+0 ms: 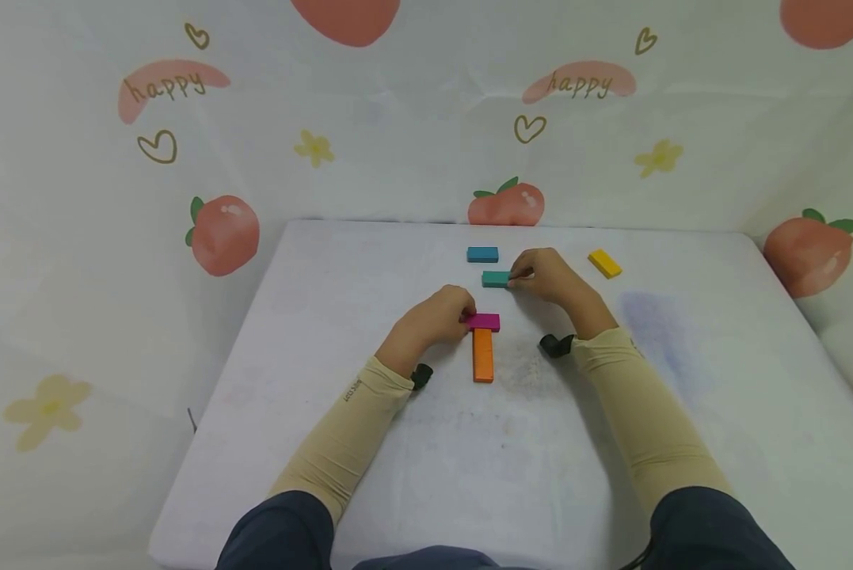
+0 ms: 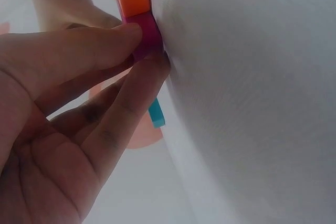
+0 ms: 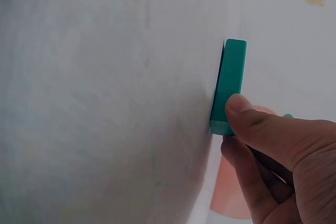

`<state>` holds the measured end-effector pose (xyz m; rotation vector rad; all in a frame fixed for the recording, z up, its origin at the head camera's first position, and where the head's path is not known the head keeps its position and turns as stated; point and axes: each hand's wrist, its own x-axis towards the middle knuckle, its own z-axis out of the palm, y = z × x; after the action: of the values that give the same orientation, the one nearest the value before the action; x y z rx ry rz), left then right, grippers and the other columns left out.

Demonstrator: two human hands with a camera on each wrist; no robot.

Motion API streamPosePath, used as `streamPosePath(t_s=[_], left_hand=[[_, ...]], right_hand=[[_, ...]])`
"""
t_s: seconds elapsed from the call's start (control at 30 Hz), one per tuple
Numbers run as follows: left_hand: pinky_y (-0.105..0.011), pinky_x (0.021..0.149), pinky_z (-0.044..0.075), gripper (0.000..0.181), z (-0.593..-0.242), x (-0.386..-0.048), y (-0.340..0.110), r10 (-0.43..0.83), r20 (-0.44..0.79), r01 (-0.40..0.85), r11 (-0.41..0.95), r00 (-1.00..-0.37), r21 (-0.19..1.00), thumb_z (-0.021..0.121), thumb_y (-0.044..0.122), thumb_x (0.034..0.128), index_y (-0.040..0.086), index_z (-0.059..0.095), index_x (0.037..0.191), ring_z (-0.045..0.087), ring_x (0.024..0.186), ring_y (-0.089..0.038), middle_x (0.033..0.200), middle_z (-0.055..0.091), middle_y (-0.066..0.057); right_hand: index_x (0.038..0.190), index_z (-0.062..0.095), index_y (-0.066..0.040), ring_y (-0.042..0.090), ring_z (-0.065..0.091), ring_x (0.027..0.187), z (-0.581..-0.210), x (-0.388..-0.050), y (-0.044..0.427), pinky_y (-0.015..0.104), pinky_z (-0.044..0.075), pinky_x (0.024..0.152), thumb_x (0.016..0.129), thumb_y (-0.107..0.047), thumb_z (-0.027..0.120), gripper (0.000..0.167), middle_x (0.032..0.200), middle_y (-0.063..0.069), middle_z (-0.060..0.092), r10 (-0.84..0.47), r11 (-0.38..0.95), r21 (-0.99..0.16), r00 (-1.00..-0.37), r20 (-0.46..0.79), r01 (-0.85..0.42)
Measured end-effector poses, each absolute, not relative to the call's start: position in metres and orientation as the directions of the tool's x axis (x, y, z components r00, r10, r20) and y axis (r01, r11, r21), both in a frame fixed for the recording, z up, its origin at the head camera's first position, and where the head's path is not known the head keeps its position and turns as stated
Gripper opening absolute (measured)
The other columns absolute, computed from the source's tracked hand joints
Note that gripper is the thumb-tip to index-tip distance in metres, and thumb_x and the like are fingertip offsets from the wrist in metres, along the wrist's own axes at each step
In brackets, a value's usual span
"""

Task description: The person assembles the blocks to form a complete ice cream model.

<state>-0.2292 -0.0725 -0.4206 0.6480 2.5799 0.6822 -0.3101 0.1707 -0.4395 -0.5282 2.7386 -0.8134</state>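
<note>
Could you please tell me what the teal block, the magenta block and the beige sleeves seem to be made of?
Teal block and magenta block: possibly painted wood or plastic, smooth and low-sheen; even colour, with no visible grain to decide it.
Beige sleeves: apparently stretchy fabric, matte; they fit closely and wrinkle finely.

The word "happy" reads twice in the head view, both times on the pale backdrop sheet (image 1: pixel 405 170) behind the table. The left "happy" (image 1: pixel 177 85) runs in lower-case, handwritten-style, brownish-gold letters across a curved coral patch (image 1: pixel 135 103); the right "happy" (image 1: pixel 580 84) crosses a similar patch (image 1: pixel 535 93). A heart outline (drawn in the same brownish-gold line) stands above and another below each word. On the beige sleeve (image 1: pixel 348 443) of the person's left forearm, near the wrist, sits a short line of dark lettering (image 1: pixel 352 389), too small to read with certainty.
</note>
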Motion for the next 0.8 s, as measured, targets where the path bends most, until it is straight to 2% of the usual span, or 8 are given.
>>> streamPosePath(t_s=[0.4, 0.8], left_hand=[[-0.037, 0.098, 0.056, 0.026, -0.421, -0.230, -0.073, 0.533, -0.230, 0.347, 0.764, -0.814, 0.543, 0.068, 0.005, 0.0994, -0.002, 0.074, 0.123, 0.062, 0.104, -0.024, 0.116, 0.073, -0.012], [-0.036, 0.095, 0.055, 0.028, -0.422, -0.229, -0.073, 0.535, -0.224, 0.355, 0.765, -0.815, 0.538, 0.070, 0.007, 0.0995, -0.003, 0.073, 0.125, 0.060, 0.104, -0.024, 0.117, 0.071, -0.013]], right_hand=[[0.105, 0.082, 0.000, 0.033, 0.067, 0.110, -0.438, -0.300, 0.164, 0.051, 0.054, 0.106, 0.098, -0.009, 0.077, 0.013, 0.113, 0.017, 0.076, -0.434, 0.768, -0.551, -0.898, -0.074, -0.326], [0.108, 0.082, -0.001, 0.033, 0.067, 0.111, -0.439, -0.292, 0.158, 0.050, 0.054, 0.107, 0.097, -0.009, 0.077, 0.015, 0.114, 0.017, 0.077, -0.460, 0.764, -0.545, -0.884, -0.086, -0.345]])
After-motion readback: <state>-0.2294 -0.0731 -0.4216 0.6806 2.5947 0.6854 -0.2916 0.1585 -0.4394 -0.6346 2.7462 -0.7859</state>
